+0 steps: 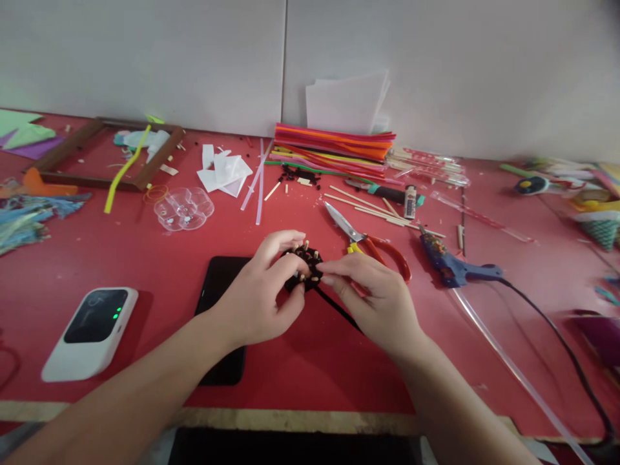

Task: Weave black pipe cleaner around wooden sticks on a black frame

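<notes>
My left hand (261, 294) is closed around a small, round black craft piece (314, 258) that looks fuzzy. Short wooden pegs stick up from it, and the left fingers partly cover it. At its right edge, my right hand (380, 300) has thumb and forefinger pinched together on the black material. A black pipe cleaner (339, 309) trails from the piece down to the right, passing under the right hand. Just behind the right hand lie scissors (361, 239) with red-orange handles. A black phone (220, 361) lies flat, partly under my left wrist.
On the right is a blue glue gun (448, 265) with a cord and a long clear glue stick. Behind are bundled pipe cleaners (334, 145), thin wooden sticks (372, 210) and a utility knife (387, 192). At left stand a white device (92, 336), a clear palette (184, 208) and a wooden frame (87, 181).
</notes>
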